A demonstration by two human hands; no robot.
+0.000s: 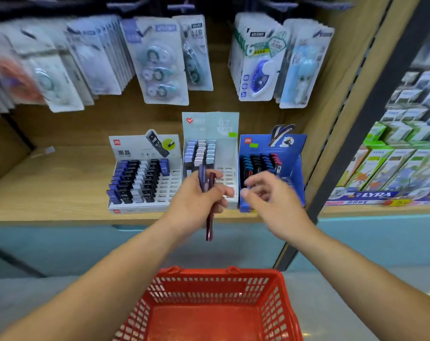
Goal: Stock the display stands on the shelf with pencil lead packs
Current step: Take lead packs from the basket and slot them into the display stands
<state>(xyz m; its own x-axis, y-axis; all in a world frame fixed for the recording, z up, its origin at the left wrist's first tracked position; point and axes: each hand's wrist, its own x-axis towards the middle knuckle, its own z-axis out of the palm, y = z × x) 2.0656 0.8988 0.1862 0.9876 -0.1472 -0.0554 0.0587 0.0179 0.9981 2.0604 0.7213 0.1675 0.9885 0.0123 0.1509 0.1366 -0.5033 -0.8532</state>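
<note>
The left hand (pixel 199 200) is clenched round a few slim dark pencil lead packs (pixel 207 185), one purple and one maroon, held upright in front of the pale grey middle display stand (pixel 230 148) on the light wooden shelf (pixel 49 188). The right hand (pixel 265 195) hovers just beside it with its fingers (pixel 254 187) loosely curled and holding nothing, in front of the blue cardboard display stand (pixel 296 166). To the left sits a white display stand with black and blue packs (pixel 140 178). A red plastic mesh basket (pixel 209 286) stands below, between the forearms
</note>
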